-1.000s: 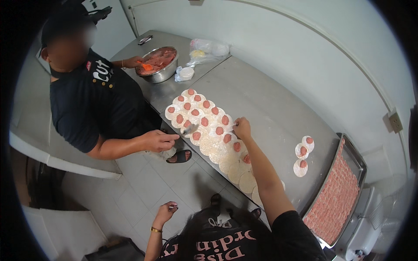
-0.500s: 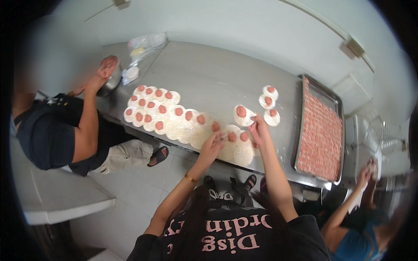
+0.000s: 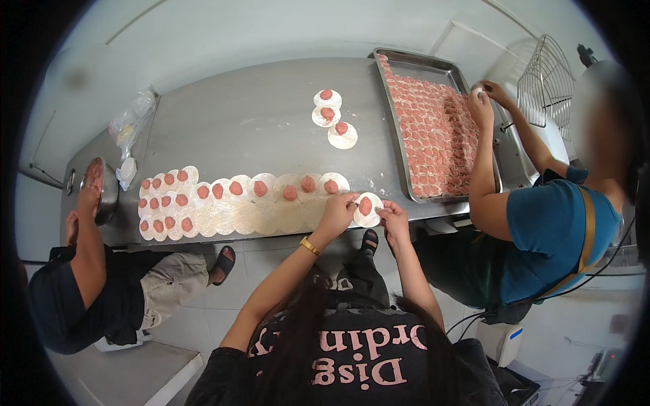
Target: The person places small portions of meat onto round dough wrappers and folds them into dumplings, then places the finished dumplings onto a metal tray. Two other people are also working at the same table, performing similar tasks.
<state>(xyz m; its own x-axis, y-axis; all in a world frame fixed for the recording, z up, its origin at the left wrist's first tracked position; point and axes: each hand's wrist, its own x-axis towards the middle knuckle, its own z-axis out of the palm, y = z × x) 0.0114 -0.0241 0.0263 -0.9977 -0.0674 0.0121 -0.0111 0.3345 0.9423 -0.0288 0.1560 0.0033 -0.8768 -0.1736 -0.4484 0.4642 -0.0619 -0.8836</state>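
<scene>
Between my hands is a round white dumpling wrapper with a lump of pink meat filling on it. My left hand grips its left edge, and my right hand pinches the right edge. They hold it at the table's front edge, beside the right end of a long overlapping spread of wrappers. Lumps of filling sit on many of these; several in the front row at the middle are bare. Farther back lie three more wrappers with filling, partly overlapping.
A metal tray with rows of small meat-filled pieces stands at the right, a co-worker's hands over its far side. At the left, another person reaches into a metal bowl of meat. A plastic bag lies behind on the steel table.
My view has turned right. My right hand has brought the filled wrapper nearer to me, and my left hand has joined it at the edge. The co-worker at right now reaches over the tray.
</scene>
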